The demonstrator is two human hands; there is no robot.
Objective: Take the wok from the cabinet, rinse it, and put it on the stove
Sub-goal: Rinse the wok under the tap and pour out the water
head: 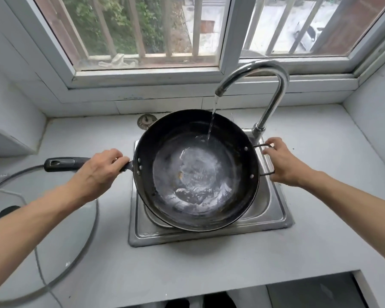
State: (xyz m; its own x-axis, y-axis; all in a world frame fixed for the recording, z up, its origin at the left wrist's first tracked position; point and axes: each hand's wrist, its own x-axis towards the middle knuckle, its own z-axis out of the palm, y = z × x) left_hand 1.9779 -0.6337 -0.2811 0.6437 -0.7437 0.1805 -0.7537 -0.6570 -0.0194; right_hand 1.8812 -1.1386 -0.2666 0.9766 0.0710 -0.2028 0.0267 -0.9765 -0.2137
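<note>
While water from the curved chrome tap (257, 72) fills the round black steel wok (197, 170) over the square steel sink (276, 210), the left hand (98, 172) grasps its long handle at nine o'clock and the right hand (283, 162) its wire loop at three o'clock: rinsing step, with swirling, tipping out and carrying to the unseen stove judged next.

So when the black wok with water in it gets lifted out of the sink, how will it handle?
The black metal wok probably feels heavy: water is pooling inside, and both the left hand and right hand hold it. The water would likely slosh if it is tilted. Wet surfaces may be slippery.
</note>
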